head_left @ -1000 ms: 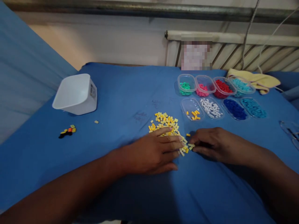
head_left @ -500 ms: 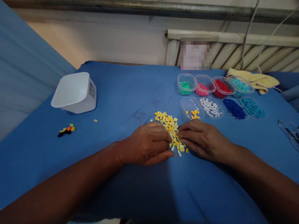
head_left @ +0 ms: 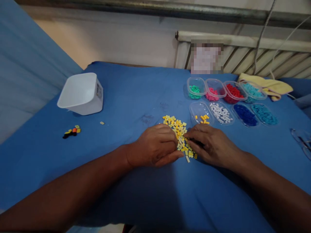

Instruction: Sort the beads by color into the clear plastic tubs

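Observation:
A loose pile of small yellow building bricks, pale and deeper yellow mixed, lies on the blue cloth between my hands. My left hand rests along the pile's left side, fingers bent together with their tips hidden and the thumb stretched apart from them. From the right, my right hand reaches into the pile with fingers and thumb drawn together. Whatever is at its fingertips is too small to make out. Just beyond it, a clear tray holds several orange-yellow bricks.
Clear tubs of green, pink, red and light-blue pieces stand at the back right, before trays of white and blue pieces. A white bin stands left, near a small brick cluster. Glasses lie far right.
The view has shifted slightly. The fingers of my right hand have drawn in, with a dark gap now showing above the thumb. My left hand stays beside the pile.

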`<state>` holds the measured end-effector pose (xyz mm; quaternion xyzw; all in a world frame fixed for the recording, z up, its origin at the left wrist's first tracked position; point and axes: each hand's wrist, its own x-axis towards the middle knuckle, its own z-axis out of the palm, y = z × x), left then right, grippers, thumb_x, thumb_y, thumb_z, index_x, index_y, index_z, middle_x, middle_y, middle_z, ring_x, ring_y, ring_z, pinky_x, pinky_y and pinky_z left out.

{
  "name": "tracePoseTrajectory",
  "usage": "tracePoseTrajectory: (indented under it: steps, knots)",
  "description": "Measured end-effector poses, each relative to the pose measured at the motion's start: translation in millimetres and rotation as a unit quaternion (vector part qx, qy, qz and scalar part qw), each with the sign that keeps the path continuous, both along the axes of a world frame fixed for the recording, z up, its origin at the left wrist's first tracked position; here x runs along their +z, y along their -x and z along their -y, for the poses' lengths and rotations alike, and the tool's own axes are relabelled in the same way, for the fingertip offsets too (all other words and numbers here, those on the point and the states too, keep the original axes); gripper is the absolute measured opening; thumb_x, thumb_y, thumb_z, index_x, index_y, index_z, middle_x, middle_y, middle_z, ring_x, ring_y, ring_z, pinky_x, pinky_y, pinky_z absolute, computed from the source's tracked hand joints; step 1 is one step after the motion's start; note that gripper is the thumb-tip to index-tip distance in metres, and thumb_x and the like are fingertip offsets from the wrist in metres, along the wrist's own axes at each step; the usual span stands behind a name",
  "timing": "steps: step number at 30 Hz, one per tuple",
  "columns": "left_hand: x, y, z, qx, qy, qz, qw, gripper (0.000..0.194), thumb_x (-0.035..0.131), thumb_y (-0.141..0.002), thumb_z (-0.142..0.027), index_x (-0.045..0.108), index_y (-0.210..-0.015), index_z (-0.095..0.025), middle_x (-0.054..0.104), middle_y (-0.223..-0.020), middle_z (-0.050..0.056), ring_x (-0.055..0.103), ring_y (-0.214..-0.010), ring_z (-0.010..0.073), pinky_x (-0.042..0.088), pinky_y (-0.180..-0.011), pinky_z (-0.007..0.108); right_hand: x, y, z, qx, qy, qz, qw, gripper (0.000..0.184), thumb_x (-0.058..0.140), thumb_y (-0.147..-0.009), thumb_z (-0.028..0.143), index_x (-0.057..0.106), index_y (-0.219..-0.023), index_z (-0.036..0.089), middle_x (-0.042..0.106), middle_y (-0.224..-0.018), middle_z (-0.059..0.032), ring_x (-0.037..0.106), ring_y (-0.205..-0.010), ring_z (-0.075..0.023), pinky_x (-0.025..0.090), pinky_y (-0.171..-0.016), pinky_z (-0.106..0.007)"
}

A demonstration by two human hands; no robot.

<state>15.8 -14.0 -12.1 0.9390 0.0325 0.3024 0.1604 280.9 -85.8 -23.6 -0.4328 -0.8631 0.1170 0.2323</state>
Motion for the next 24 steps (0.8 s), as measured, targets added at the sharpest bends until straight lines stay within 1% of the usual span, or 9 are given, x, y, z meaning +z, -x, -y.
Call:
tracePoseTrajectory:
  steps: [3,7,9,14,16,19,24]
  knots:
    - [-1.0,0,0,0.001,-0.005,0.008,1.000,0.023,0.075,-0.106,-0.029,0.066,-0.088,-0.018,0.075,-0.086,0.004,0.074,-0.085,0.0211,0.056,-0.087,0.039,2.6,1,2,0.002,0.004,0.008,1.000,0.012,0.061,-0.110,0.022,0.073,-0.111,0.021,0.078,-0.106,-0.0097,0.073,-0.097,-0.0252,0.061,-0.086,-0.042]
    - [-1.0,0,0,0.002,-0.012,0.014,1.000,0.023,0.076,-0.104,-0.027,0.065,-0.086,-0.017,0.074,-0.087,0.004,0.073,-0.084,0.0211,0.056,-0.085,0.039,5.2,-2,5,-0.002,0.016,-0.003,1.000,0.007,0.063,-0.109,0.020,0.070,-0.110,0.021,0.077,-0.105,-0.0082,0.073,-0.096,-0.0249,0.061,-0.086,-0.042]
    - [-0.6,1,1,0.000,-0.013,0.016,1.000,0.023,0.077,-0.103,-0.026,0.066,-0.086,-0.016,0.075,-0.089,0.005,0.074,-0.085,0.0211,0.056,-0.086,0.039,5.3,-3,5,0.000,0.021,-0.014,1.000,0.005,0.065,-0.107,0.019,0.069,-0.108,0.022,0.077,-0.107,-0.0081,0.073,-0.099,-0.0244,0.061,-0.088,-0.041]
    - [0.9,1,2,0.009,-0.011,0.004,1.000,0.022,0.073,-0.107,-0.028,0.068,-0.088,-0.017,0.076,-0.090,0.005,0.075,-0.087,0.0212,0.056,-0.087,0.038,5.5,-7,6,0.019,0.012,-0.024,0.999,0.003,0.066,-0.108,0.021,0.068,-0.108,0.023,0.077,-0.114,-0.0090,0.074,-0.105,-0.0242,0.061,-0.092,-0.040]
    - [0.6,1,2,0.012,-0.012,-0.002,1.000,0.023,0.071,-0.108,-0.029,0.068,-0.088,-0.017,0.077,-0.091,0.005,0.075,-0.087,0.0207,0.056,-0.088,0.039,6.3,-9,6,0.022,0.007,-0.028,0.999,0.004,0.065,-0.108,0.021,0.068,-0.110,0.023,0.077,-0.115,-0.0090,0.075,-0.105,-0.0239,0.061,-0.093,-0.040]
    - [-1.4,1,2,0.018,-0.012,-0.010,1.000,0.025,0.069,-0.109,-0.031,0.069,-0.087,-0.018,0.077,-0.092,0.004,0.074,-0.088,0.0201,0.056,-0.090,0.038,7.0,-9,6,0.014,0.021,-0.035,0.999,0.012,0.062,-0.108,0.017,0.068,-0.116,0.023,0.077,-0.113,-0.0079,0.074,-0.103,-0.0225,0.061,-0.093,-0.039]
    - [-4.4,1,0,0.012,-0.017,-0.007,1.000,0.023,0.073,-0.106,-0.030,0.067,-0.087,-0.018,0.076,-0.093,0.003,0.074,-0.089,0.0199,0.056,-0.090,0.038,6.7,-2,5,0.007,0.027,-0.017,0.999,0.016,0.062,-0.107,0.017,0.072,-0.118,0.021,0.079,-0.110,-0.0100,0.075,-0.100,-0.0257,0.061,-0.089,-0.042]
